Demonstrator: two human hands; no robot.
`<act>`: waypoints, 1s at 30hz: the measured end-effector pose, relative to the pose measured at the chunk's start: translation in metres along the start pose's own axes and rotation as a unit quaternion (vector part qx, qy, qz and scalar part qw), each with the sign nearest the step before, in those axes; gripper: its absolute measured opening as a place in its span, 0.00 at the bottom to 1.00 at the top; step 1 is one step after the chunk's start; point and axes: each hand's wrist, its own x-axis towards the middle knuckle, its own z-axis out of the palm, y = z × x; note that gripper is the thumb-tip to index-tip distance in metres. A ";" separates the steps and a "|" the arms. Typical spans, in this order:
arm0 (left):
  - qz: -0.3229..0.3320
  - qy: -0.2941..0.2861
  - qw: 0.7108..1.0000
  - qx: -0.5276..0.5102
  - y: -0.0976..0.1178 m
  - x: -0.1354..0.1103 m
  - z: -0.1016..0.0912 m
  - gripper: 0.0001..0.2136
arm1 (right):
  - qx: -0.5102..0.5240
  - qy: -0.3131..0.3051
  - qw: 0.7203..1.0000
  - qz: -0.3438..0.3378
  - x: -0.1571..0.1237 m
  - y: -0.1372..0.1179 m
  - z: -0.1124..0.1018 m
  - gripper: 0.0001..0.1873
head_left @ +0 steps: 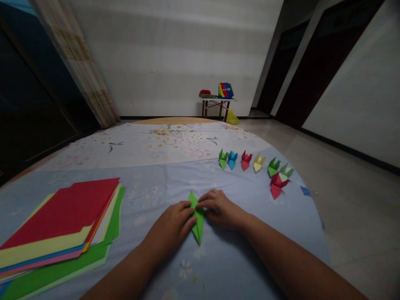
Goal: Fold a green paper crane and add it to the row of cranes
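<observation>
Both our left hand [173, 221] and right hand [222, 209] hold the green folded paper [198, 223] between them on the surface [237, 262], fingers narrowed at its edges; to crease cleanly, we should match both sides, then press from middle to tips

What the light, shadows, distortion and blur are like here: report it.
Head view: dim light, the far left nearly black; head view: faint bands cross the wall, a soft shadow lies on the cloth below the right hand; head view: curtain and door lean outward, a wide-lens look; head view: lettering on the box is too soft to read clearly.
</observation>
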 end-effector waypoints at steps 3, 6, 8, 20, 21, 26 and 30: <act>0.002 -0.021 1.000 -0.010 -0.006 -0.001 0.001 0.16 | -0.004 -0.013 1.000 -0.002 0.001 -0.002 -0.003 0.15; 0.017 -0.041 0.999 -0.003 -0.011 -0.001 0.000 0.20 | -0.017 -0.004 1.000 -0.003 0.003 -0.003 -0.002 0.10; 0.020 -0.037 0.999 0.021 -0.013 0.000 -0.001 0.22 | -0.025 0.012 1.000 -0.012 0.004 -0.002 0.000 0.08; -0.027 -0.040 0.995 0.092 -0.004 0.001 -0.016 0.11 | -0.041 0.045 0.995 -0.077 0.006 -0.004 0.011 0.06; -0.018 -0.041 0.995 0.088 -0.004 0.001 -0.015 0.10 | -0.040 0.043 0.995 -0.077 0.006 -0.004 0.011 0.06; 0.028 -0.034 0.997 0.062 -0.011 0.001 -0.011 0.12 | -0.045 0.030 0.997 -0.061 0.006 -0.002 0.005 0.07; 0.063 -0.020 0.997 0.046 -0.023 0.003 -0.005 0.14 | -0.054 0.018 0.997 -0.047 0.004 0.000 0.001 0.07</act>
